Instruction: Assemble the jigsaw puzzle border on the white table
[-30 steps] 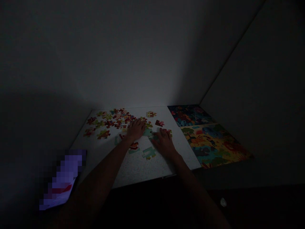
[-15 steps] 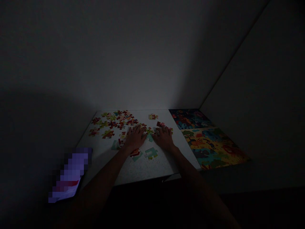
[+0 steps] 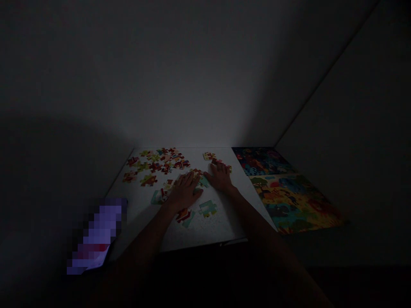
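The left hand [image 3: 183,193] is lying palm-down over puzzle pieces [image 3: 167,185] mid-bench [image 3: 180,238], fingers loosely spread, thumb wide. The right hand [image 3: 220,176] is resting nearer the back edge, thumb standing wide of its fingers, partly covering a red-pink piece [image 3: 215,161]. Loose pieces [image 3: 155,167] are crowding the back left corner; an assembled yellow puzzle [image 3: 290,201] is lying along the right edge.

Far-left puzzle pieces [image 3: 155,167] were red and yellow-green, a nearer piece [image 3: 208,206] pale teal, the near-right picture [image 3: 293,203] mostly yellow, the far-right picture [image 3: 261,160] dark blue.
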The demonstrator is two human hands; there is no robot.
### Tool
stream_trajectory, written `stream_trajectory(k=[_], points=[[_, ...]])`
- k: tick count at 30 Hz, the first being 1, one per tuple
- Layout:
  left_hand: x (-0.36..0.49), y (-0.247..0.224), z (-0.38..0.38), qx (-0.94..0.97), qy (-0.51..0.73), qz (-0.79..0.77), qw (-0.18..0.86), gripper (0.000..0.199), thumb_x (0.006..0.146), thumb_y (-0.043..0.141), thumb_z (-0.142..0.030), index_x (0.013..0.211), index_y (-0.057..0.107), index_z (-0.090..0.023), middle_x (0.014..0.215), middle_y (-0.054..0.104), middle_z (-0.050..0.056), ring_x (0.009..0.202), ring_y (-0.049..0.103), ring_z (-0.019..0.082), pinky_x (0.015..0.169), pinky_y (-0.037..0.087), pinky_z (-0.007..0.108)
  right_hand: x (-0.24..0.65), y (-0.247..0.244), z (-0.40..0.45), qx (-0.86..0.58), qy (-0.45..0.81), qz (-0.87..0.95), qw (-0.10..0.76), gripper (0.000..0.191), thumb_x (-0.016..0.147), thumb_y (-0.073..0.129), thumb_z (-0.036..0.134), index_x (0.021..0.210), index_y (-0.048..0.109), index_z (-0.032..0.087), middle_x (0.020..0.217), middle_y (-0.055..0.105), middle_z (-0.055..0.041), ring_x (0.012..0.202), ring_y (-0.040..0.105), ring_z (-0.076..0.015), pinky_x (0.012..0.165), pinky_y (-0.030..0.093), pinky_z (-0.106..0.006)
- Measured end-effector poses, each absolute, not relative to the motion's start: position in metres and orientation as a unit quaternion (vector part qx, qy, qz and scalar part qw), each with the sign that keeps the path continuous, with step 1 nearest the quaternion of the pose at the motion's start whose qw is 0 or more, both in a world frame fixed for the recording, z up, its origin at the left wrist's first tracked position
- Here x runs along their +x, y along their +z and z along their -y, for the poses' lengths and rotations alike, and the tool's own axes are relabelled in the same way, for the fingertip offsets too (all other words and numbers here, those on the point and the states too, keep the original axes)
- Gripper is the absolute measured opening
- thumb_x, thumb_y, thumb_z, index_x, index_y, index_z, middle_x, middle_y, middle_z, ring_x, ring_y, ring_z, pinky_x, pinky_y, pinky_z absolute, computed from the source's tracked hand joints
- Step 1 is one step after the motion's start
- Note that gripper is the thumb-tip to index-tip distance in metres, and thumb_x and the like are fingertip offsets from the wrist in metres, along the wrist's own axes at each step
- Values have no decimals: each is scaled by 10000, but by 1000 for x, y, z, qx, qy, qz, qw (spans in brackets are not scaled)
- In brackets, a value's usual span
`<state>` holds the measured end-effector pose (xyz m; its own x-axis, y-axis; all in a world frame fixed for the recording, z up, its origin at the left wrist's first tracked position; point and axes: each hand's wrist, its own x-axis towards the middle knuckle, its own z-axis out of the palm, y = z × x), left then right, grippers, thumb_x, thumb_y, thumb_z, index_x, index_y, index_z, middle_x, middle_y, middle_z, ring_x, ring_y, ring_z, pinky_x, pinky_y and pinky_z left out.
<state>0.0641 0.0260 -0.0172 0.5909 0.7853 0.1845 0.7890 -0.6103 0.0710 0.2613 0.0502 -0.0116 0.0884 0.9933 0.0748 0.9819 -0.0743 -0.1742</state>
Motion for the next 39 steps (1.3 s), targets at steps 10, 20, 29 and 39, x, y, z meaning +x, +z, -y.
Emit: stream_trajectory(k=[10,20,29,39], points=[[63,-23,-17,-902,-115,416,20,730,945,362,-596,1471,370,-90,1553,361,193,1465,287,296,1207,173,489,250,-11,-63,-748,35,656,88,849,914,263,733,1524,301,144,1604,215,-221,1482,162,-381,1158,65,-579],[64,-13,-14,-897,-120,425,-18,643,922,471,-569,1429,439,-175,1561,363,155,1456,309,285,1208,183,500,245,-14,-61,-747,40,656,100,840,911,286,733,1510,344,147,1595,231,-235,1469,194,-417,1143,81,-630],[67,-14,-18,-881,-126,455,-19,519,985,368,-438,1446,432,-210,1554,389,114,1451,320,261,1211,188,505,239,-17,-49,-724,72,679,93,647,969,344,598,1498,386,227,1607,253,-163,1475,218,-377,1167,131,-582],[70,-10,-34,-863,-149,475,-86,456,992,341,-302,1422,468,-219,1514,457,88,1437,353,230,1206,217,516,234,-14,-28,-675,79,726,104,527,991,388,449,1466,434,226,1595,291,-147,1470,256,-310,1174,177,-534]])
